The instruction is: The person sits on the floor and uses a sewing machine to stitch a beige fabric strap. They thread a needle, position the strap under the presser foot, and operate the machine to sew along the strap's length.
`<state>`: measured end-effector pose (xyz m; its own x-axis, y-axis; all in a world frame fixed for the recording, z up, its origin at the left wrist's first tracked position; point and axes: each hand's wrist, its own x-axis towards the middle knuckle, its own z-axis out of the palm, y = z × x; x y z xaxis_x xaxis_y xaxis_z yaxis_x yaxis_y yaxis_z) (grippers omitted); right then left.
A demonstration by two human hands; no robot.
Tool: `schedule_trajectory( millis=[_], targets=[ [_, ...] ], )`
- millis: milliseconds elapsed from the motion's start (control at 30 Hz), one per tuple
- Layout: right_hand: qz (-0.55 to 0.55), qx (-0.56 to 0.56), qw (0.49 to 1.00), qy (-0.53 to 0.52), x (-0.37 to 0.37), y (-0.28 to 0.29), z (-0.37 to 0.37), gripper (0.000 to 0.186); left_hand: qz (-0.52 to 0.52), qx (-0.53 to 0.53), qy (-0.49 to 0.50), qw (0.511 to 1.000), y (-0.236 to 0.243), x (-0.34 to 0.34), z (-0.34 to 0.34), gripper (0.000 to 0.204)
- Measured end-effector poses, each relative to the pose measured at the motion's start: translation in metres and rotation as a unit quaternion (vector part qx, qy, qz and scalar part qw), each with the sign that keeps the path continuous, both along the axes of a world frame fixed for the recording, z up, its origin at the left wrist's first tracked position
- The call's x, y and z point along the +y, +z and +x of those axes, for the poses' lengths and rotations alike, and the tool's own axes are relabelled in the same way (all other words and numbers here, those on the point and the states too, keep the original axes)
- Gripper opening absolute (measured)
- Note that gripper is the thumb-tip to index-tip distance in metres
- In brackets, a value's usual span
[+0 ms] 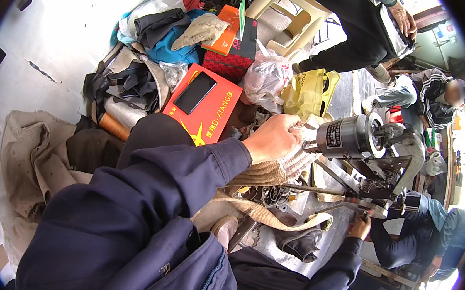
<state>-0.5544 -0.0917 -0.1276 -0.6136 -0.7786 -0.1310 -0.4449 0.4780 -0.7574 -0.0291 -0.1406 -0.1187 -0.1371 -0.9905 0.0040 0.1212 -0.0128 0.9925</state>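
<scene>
A hand-cranked sewing machine with a grey cylindrical head stands right of centre. Close to its needle end, my left hand is closed, pinching the edge of a ribbed beige and white woven piece. The needle point itself is hard to make out. Below, my right hand closes on the handle of the machine's crank wheel. A beige strap hangs in a curve under the woven piece; whether they are joined I cannot tell.
A red box with a black phone on it lies beyond my left forearm, beside heaped cloth and plastic bags. A black shoe sits under the machine. Other people are at the right.
</scene>
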Motion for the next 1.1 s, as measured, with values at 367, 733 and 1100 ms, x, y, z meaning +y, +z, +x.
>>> schedule_trajectory(
  millis=[367,733,1100],
  targets=[
    [-0.008,-0.016,0.984,0.178,0.012,0.060,0.102,0.021,0.076,0.072,-0.014,0.994,-0.001,-0.002,-0.006,0.017],
    [0.015,-0.031,0.999,0.017,-0.002,-0.010,0.003,0.010,0.023,0.005,0.006,1.000,0.009,0.007,0.001,0.024],
    [-0.099,0.054,0.983,0.146,0.012,0.084,0.069,0.005,-0.010,-0.032,0.005,0.999,0.008,0.011,0.003,0.025]
  ],
)
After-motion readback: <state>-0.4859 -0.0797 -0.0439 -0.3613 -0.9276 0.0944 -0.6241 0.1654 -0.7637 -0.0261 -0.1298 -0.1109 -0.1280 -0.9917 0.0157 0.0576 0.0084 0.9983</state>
